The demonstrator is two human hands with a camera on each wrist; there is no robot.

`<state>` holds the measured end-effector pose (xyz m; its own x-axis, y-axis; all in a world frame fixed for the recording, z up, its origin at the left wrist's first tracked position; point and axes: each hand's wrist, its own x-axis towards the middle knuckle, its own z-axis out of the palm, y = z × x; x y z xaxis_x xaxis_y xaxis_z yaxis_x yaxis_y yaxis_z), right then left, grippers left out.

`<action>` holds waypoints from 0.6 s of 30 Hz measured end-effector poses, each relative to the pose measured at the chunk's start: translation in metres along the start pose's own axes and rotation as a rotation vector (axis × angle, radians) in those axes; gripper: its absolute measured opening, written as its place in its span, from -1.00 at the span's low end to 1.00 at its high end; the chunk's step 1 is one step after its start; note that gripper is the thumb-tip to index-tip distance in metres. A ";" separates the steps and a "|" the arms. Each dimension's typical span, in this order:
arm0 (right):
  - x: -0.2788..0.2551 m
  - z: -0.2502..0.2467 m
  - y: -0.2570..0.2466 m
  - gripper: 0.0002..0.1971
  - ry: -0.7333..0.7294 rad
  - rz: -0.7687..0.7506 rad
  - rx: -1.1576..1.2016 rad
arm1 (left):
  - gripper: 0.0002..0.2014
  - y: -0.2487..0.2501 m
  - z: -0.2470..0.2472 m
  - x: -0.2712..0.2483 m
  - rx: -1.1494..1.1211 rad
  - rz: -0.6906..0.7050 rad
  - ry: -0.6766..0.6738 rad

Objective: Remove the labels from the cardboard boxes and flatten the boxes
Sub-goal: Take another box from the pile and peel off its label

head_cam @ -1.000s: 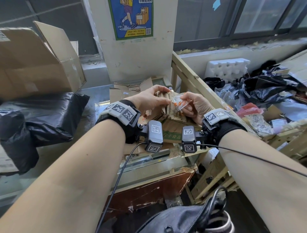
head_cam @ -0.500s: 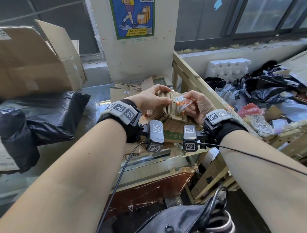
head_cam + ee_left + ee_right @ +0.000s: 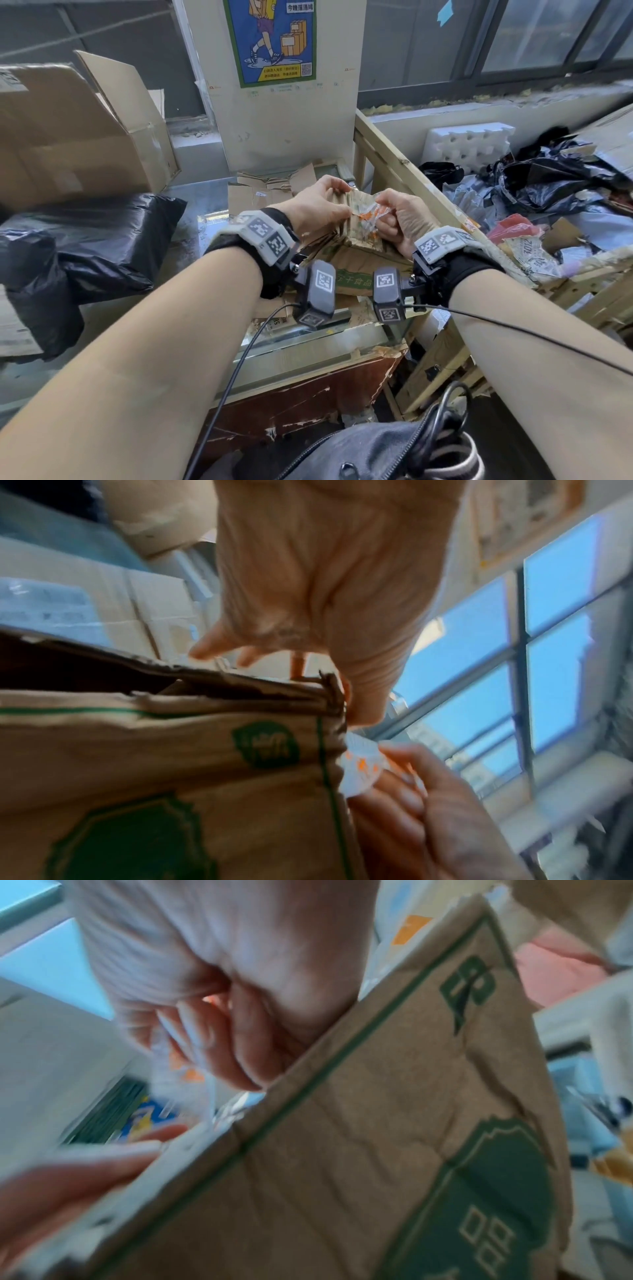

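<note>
A crumpled brown cardboard box [image 3: 352, 253] with green print stands on the worktop between my hands. My left hand [image 3: 317, 209] grips its torn top edge, fingers curled over the cardboard [image 3: 240, 750]. My right hand [image 3: 399, 219] pinches a strip of clear tape with orange print [image 3: 368, 219], partly peeled off the box's top. In the left wrist view the tape [image 3: 359, 769] sits between the right fingers [image 3: 411, 791] at the box corner. The right wrist view shows curled fingers [image 3: 219, 1031] holding the tape [image 3: 178, 1064] beside the box [image 3: 377, 1123]; it is blurred.
A large open cardboard box [image 3: 75, 137] and a black plastic bag [image 3: 78, 253] lie at the left. Flattened cardboard [image 3: 270, 192] lies behind the box. A wooden crate rail [image 3: 404, 171] at the right borders a heap of bags, foam [image 3: 469, 144] and waste.
My right hand has drawn the orange-printed tape a little toward me and down, peeling more off the box. My left hand keeps its grip on the top edge.
</note>
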<state>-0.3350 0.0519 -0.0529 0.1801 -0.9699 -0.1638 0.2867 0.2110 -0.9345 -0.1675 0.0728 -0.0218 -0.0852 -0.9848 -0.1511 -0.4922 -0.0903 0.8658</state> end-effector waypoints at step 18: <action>-0.015 0.008 -0.007 -0.67 -0.048 -0.433 -1.387 | -0.61 0.000 0.018 -0.001 0.369 0.203 0.064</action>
<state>-0.3318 0.0659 -0.0412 0.3560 -0.9150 0.1897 -0.7912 -0.4032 -0.4599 -0.1827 0.0765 -0.0299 -0.1645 -0.9854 0.0451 -0.7486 0.1545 0.6447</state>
